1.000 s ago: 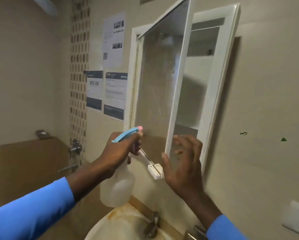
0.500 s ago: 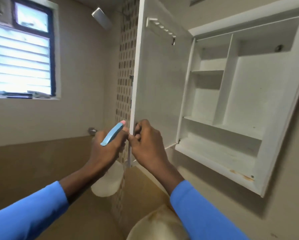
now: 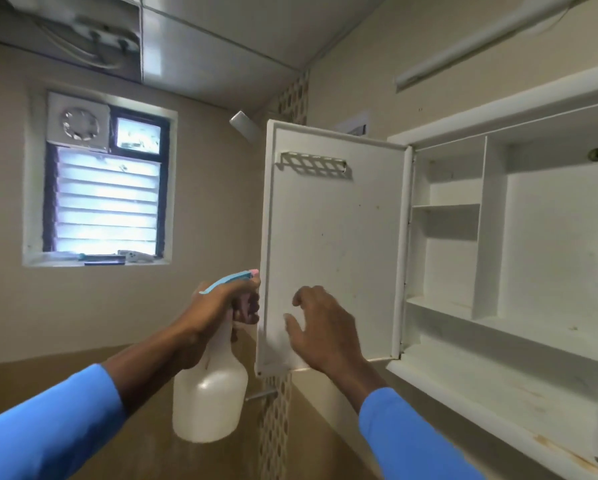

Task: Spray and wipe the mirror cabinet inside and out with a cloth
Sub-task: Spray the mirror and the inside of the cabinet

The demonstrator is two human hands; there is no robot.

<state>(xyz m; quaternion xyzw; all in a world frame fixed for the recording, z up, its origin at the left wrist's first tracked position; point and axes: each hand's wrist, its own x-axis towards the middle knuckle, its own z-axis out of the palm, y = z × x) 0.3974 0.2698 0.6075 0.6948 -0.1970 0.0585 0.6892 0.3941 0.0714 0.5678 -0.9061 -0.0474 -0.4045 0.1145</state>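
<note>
The white mirror cabinet [image 3: 498,237] hangs on the right wall with its door [image 3: 335,237] swung wide open, the white inner face toward me. Inside are bare shelves and compartments. My left hand [image 3: 218,303] grips the neck of a white spray bottle [image 3: 209,396] with a blue and pink trigger head, right beside the door's free edge. My right hand [image 3: 320,327] hovers in front of the door's lower inner face, fingers spread and loosely bent, holding nothing. No cloth is in view.
A louvred window [image 3: 105,206] with an exhaust fan sits on the far wall to the left. A perforated rack [image 3: 313,164] is fixed near the top of the door. A tiled strip runs down the corner below the door.
The door has swung from half shut to fully open. My right hand has let go of the door's edge and now floats before its inner face. The view has tilted upward.
</note>
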